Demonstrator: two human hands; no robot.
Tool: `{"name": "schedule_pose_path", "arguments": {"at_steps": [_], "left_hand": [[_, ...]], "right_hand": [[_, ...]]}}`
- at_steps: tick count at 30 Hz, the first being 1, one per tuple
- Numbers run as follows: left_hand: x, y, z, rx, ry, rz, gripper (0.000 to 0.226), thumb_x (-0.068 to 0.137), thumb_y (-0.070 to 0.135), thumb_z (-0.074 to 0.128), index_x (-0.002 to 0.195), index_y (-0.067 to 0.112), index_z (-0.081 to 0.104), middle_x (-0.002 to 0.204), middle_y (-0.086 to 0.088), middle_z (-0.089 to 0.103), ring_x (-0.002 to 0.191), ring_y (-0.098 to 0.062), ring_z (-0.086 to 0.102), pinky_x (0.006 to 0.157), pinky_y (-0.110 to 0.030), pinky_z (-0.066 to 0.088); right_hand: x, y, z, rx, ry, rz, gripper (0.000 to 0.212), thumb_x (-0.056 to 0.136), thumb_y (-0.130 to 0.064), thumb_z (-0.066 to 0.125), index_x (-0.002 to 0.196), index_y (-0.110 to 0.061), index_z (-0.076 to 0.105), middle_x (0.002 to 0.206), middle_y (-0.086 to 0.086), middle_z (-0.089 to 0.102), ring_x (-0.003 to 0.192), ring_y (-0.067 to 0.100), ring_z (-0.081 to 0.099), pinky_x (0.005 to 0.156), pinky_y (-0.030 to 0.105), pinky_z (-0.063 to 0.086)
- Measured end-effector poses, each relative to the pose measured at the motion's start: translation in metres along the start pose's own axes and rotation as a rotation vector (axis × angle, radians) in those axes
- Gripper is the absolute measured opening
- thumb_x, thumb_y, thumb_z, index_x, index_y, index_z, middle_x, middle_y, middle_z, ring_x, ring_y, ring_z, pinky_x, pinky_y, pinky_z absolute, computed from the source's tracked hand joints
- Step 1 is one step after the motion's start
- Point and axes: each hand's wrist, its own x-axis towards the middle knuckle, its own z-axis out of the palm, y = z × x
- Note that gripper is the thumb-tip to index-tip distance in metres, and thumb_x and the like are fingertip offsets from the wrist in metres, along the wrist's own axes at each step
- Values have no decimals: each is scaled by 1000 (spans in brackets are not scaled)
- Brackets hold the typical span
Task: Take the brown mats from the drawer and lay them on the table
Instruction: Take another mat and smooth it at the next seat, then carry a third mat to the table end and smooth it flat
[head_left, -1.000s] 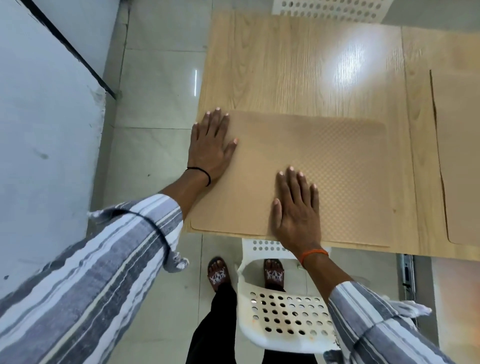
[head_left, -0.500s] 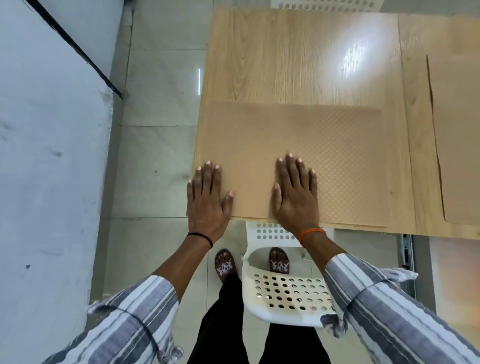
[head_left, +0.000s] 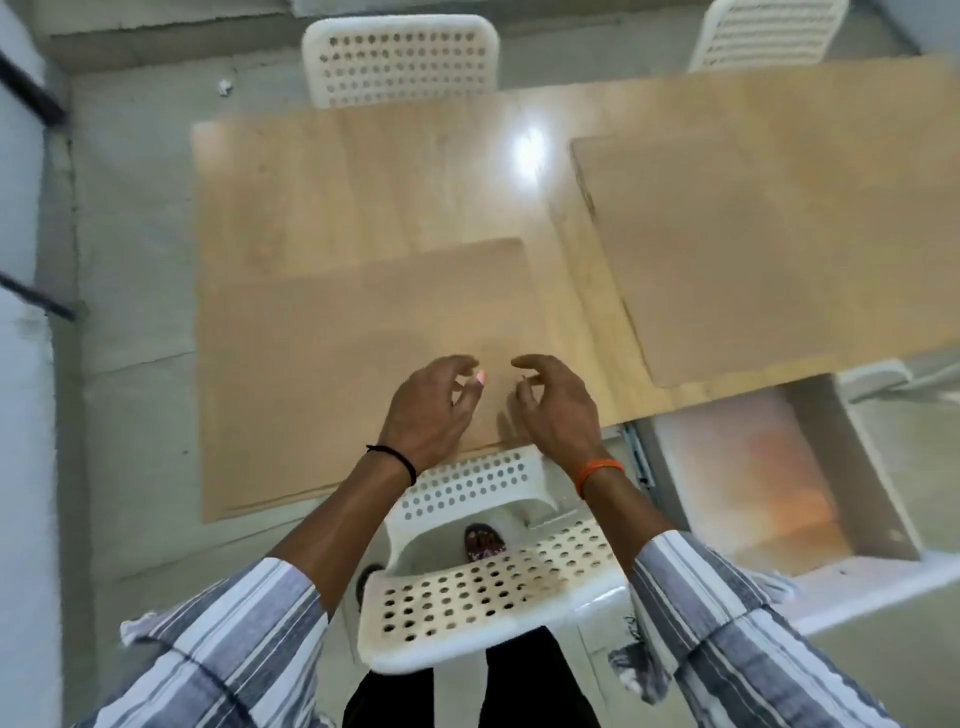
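Both hands, left (head_left: 434, 410) and right (head_left: 556, 410), hover loosely curled and empty over the near edge of a brown mat (head_left: 358, 364) lying flush with the table (head_left: 363, 171) corner. A second mat (head_left: 769, 249) lies to the right, bare wood between them. The drawer (head_left: 779, 478) stands open below it.

- The left hand (head_left: 427, 410) is raised, back up, fingers loosely curled, holding nothing.
- The right hand (head_left: 557, 410) mirrors it just beside, fingers curled and empty.
- Both forearms reach forward, bare from striped sleeves (head_left: 234, 644) pushed up.
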Motion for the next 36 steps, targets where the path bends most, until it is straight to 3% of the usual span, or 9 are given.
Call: {"name": "schedule_pose_path", "arguments": {"at_steps": [4,7,10,15,19,24,27,32,36], "left_hand": [[26,58,55,151,-224,171,34,98,39,46,124,22,62,120,5,67,103,-14,64,86,-31,49],[40,90,94,201,-371,244,34,99,37,45,128,24,58,128,6,62,109,-13,60,89,-32,49],[51,113,121,204,-407,238,39,99,37,45,135,24,51,137,4,56,116,-16,57,91,-31,47],[64,133,147,341,-425,214,50,100,35,42,147,20,37,153,2,37,135,-17,42,104,-33,42],[67,134,156,415,-409,206,50,99,32,43,147,21,39,157,8,30,142,-11,30,107,-31,39],[73,141,161,464,-346,187,32,95,29,45,120,20,63,144,8,49,128,-16,49,93,-36,50],[83,150,165,333,-270,99,30,93,29,46,110,19,68,120,3,66,110,-20,61,87,-35,51],[100,157,161,-307,-254,-333,39,96,25,51,133,16,57,132,0,61,117,-15,58,103,-30,43],[107,165,158,-821,-255,-726,44,99,18,46,142,11,43,131,-8,60,118,-21,58,95,-38,47]], "right_hand": [[-7,74,-60,-34,94,157,29,95,-22,53,122,-24,62,127,-6,61,108,13,61,85,26,46],[-5,118,-90,-171,120,185,31,92,-18,55,122,-15,62,127,2,59,115,24,56,88,35,50],[3,147,-107,-281,101,165,40,88,-19,61,126,-7,59,134,12,54,118,33,53,93,45,50],[17,171,-120,-362,17,146,61,88,-35,65,139,-8,47,154,14,37,140,30,36,112,42,37],[25,177,-120,-427,65,89,59,85,-46,64,129,-9,52,142,13,49,125,32,49,100,45,47],[32,174,-121,-493,112,81,60,82,-59,61,117,-10,56,121,8,56,104,29,55,84,41,49],[39,167,-123,-509,111,110,64,81,-60,62,120,-10,55,115,9,55,99,29,54,82,41,46],[49,163,-129,-497,36,144,64,84,-56,62,128,-10,50,123,9,48,111,28,47,78,40,50],[53,159,-130,-556,10,128,67,79,-62,63,119,-8,52,119,10,47,108,28,47,67,38,52]]}}
